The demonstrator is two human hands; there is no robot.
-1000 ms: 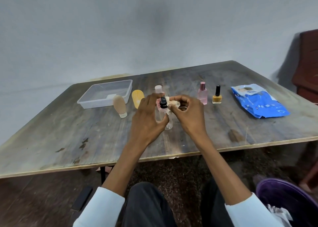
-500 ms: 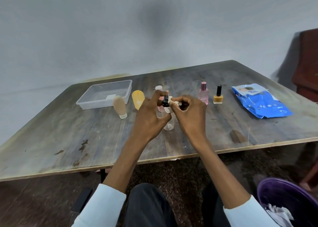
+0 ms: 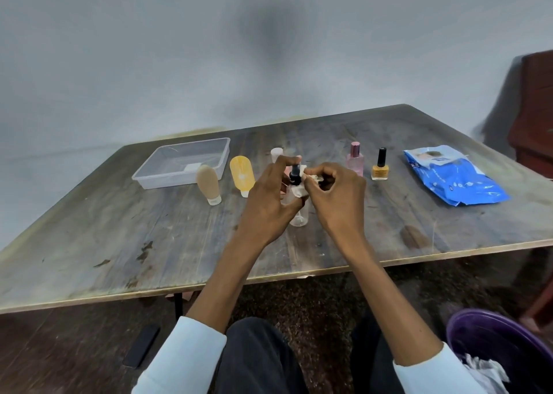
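A small clear spray bottle (image 3: 299,218) with a black pump top stands at the middle of the wooden table (image 3: 149,238). My left hand (image 3: 269,202) grips the bottle, its index finger curled over the black top. My right hand (image 3: 335,199) pinches a crumpled white wipe (image 3: 300,191) against the bottle's upper part. Most of the bottle's body is hidden behind my fingers.
A clear plastic tray (image 3: 182,162) sits at the back left, with a tan tube (image 3: 208,184) and a yellow tube (image 3: 242,174) beside it. Further right are a pink perfume bottle (image 3: 355,160), a yellow nail polish (image 3: 380,166) and a blue wipes pack (image 3: 452,178). A purple bin (image 3: 502,345) stands at the lower right.
My left index finger has curled further over the pump top, and my right hand has shifted the wipe slightly against the bottle. The other items have not moved.
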